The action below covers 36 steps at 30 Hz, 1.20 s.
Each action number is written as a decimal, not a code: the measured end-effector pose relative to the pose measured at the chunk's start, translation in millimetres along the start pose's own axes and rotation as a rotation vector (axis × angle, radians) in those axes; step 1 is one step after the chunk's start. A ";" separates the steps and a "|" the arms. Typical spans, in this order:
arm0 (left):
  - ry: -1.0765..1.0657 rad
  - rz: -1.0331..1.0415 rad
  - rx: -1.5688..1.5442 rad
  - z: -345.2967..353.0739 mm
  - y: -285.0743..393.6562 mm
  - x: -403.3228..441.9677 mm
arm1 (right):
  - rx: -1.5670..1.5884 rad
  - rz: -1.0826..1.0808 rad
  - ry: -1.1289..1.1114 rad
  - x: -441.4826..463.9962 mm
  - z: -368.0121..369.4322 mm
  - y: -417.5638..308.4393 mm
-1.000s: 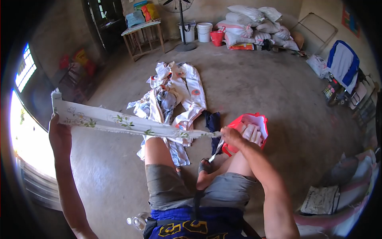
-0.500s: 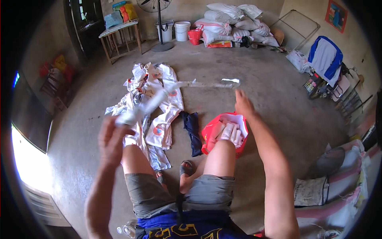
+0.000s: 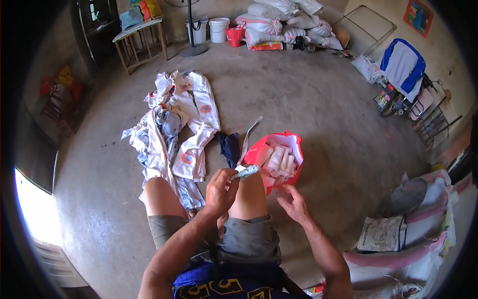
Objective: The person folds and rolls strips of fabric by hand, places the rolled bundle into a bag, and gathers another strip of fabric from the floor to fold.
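Above my knees, my left hand [image 3: 219,192] grips one end of a white cloth strip [image 3: 246,172], bunched near its fingers. A thin tail of pale strip rises beyond it over the floor. My right hand [image 3: 294,203] has its fingers apart and holds nothing, just below a red bag [image 3: 262,144]. Several pale rolled bundles [image 3: 280,162] lie inside the bag. Left of the bag is a dark cloth [image 3: 229,149] on the floor. A heap of white printed cloth [image 3: 169,124] lies further left.
A fan base [image 3: 193,50], white buckets [image 3: 219,30] and stacked sacks [image 3: 279,25] stand along the back wall. A wooden table [image 3: 138,33] is at the back left. A wheeled vehicle with a blue and white cover [image 3: 402,67] stands right. Large sacks [image 3: 398,261] lie near at right.
The strip was stretched wide between both hands; my right hand has let go and come down beside the bag. My left hand has moved inward with the strip, now bunched up.
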<state>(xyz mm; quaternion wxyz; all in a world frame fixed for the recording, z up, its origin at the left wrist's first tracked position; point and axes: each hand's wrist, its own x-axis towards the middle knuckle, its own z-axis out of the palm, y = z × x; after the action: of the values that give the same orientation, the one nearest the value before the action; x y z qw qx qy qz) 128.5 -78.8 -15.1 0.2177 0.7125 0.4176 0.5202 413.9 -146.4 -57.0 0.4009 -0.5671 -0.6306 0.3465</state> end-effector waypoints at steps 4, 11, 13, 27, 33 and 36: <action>-0.039 -0.023 0.107 -5.7 -21.9 53.2 | -0.022 -0.244 0.001 54.1 10.6 -42.1; 0.246 0.102 0.276 -49.7 -13.2 166.2 | 0.024 -0.331 -0.122 41.7 48.4 -82.0; 0.241 0.296 0.323 -51.8 -5.6 145.7 | -0.098 -0.311 -0.193 17.6 53.6 -82.2; -0.165 0.291 0.465 -37.0 11.8 -68.8 | -0.302 -0.559 0.104 -14.1 67.5 -100.1; -0.178 0.304 0.430 -42.9 14.4 -74.7 | -0.413 -0.631 -0.017 -4.2 84.8 -85.9; -0.212 0.281 0.392 -46.7 14.1 -76.3 | -0.388 -0.659 0.012 -6.1 86.7 -81.8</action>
<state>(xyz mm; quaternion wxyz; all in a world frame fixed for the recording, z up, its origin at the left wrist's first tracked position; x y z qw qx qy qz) 82.2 -155.1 -30.3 0.0435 0.8427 0.3821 0.3767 300.4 -160.5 -22.8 0.3797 -0.4015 -0.8305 0.0698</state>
